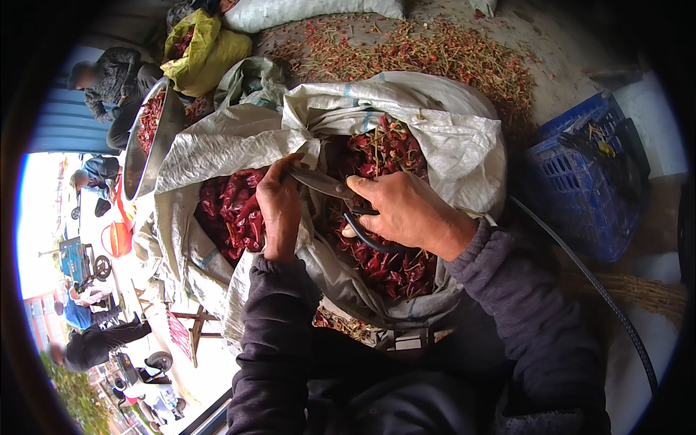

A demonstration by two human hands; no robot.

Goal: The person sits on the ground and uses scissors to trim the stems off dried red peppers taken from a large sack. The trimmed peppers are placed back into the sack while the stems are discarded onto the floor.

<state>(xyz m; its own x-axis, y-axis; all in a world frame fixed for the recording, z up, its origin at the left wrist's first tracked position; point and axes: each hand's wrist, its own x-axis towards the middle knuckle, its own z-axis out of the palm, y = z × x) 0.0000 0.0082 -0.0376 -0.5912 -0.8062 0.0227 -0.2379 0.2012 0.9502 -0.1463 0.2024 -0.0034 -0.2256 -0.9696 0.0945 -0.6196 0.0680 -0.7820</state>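
Observation:
My right hand (405, 209) grips a pair of scissors (326, 184) with black-coated handles, its fingers round the handle loops. The blades point up and left towards my left hand (280, 204), whose thumb and fingers are pinched near the tips; what they hold is too small to tell. Below the scissors, an open white woven sack (462, 144) holds dried red chillies with stems (386, 272). Left of it, beneath my left hand, a second white woven sack (217, 144) holds glossy dark-red chillies (231, 212).
Cut stems and chilli bits (451, 51) litter the floor beyond the sacks. A blue plastic crate (571, 185) stands at right, near a black cable (598, 288). At left are a metal basin (174, 136) of chillies, a yellow sack (217, 60), a red bucket (117, 239) and several people.

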